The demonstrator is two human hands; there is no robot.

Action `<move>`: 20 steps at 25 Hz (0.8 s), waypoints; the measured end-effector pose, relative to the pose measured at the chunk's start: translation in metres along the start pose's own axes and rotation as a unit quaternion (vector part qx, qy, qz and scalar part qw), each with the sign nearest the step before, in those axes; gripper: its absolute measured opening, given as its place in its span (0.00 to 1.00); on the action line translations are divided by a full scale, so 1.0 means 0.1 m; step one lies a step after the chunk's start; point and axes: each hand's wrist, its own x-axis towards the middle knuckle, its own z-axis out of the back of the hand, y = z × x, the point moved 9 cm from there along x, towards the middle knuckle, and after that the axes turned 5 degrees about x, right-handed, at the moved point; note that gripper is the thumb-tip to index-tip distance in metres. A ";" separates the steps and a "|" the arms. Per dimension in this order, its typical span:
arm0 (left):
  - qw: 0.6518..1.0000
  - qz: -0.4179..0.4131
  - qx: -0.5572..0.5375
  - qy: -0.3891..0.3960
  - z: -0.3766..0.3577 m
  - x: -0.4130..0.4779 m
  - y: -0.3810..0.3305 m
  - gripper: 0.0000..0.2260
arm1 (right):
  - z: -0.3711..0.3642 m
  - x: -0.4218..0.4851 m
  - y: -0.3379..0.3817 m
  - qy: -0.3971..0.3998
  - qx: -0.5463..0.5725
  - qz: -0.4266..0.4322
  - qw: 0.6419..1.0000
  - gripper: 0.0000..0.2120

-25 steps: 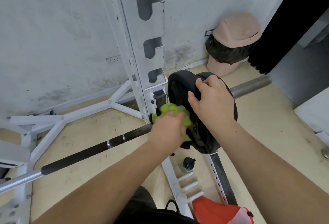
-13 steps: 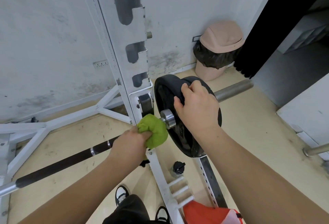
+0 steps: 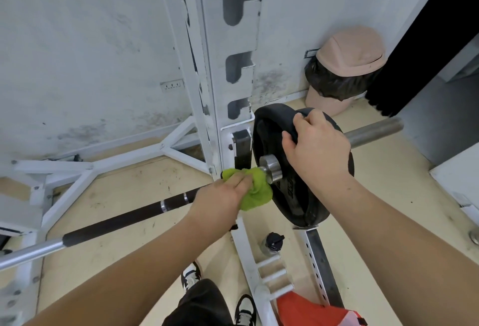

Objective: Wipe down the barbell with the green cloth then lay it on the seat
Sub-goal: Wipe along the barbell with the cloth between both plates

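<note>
- The left hand (image 3: 225,196) is closed around the green cloth (image 3: 255,188), pressing it on the barbell (image 3: 124,219) beside the collar, in the rack.
- The right hand (image 3: 315,149) grips the weight plate (image 3: 300,201).
- Wiping looks underway; the seat is not visible.

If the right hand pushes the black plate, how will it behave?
The plate looks thick and solid, so it is probably heavy and stiff. It sits on the round bar, so it may spin or slide under the right hand.

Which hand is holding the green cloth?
The left hand squeezes the crumpled green cloth around the bar; the right hand grips the black weight plate.
</note>
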 end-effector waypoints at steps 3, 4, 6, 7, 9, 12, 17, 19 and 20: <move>0.999 0.044 0.020 0.004 0.01 -0.10 0.21 0.34 | 0.03 0.01 0.00 0.005 -0.007 -0.002 1.000 0.16; 0.999 0.049 0.004 0.001 0.07 -0.02 0.16 0.33 | 0.03 0.01 0.00 0.006 -0.013 -0.002 1.000 0.17; 0.997 0.029 -0.060 -0.030 0.24 0.22 -0.13 0.33 | 0.04 0.01 0.02 0.005 -0.023 0.005 1.000 0.18; 0.996 0.016 -0.076 -0.047 0.31 0.32 -0.29 0.35 | 0.04 0.01 0.04 0.008 -0.028 0.010 1.000 0.18; 0.997 0.013 -0.066 -0.045 0.34 0.46 -0.43 0.36 | 0.04 0.02 0.05 0.015 -0.038 0.016 0.999 0.19; 0.998 0.033 -0.046 0.009 0.18 0.34 -0.18 0.37 | 0.03 0.03 0.04 0.028 -0.036 0.011 0.999 0.18; 0.993 0.103 0.033 0.051 0.08 -0.06 0.31 0.32 | 0.01 0.02 0.08 0.016 -0.018 0.026 0.999 0.18; 0.994 0.096 -0.009 0.049 0.14 0.06 0.19 0.31 | 0.01 0.00 0.09 0.018 -0.026 0.025 0.999 0.17; 0.996 0.074 -0.028 0.029 0.16 0.13 0.05 0.33 | 0.01 0.01 0.08 0.017 -0.029 0.024 0.999 0.17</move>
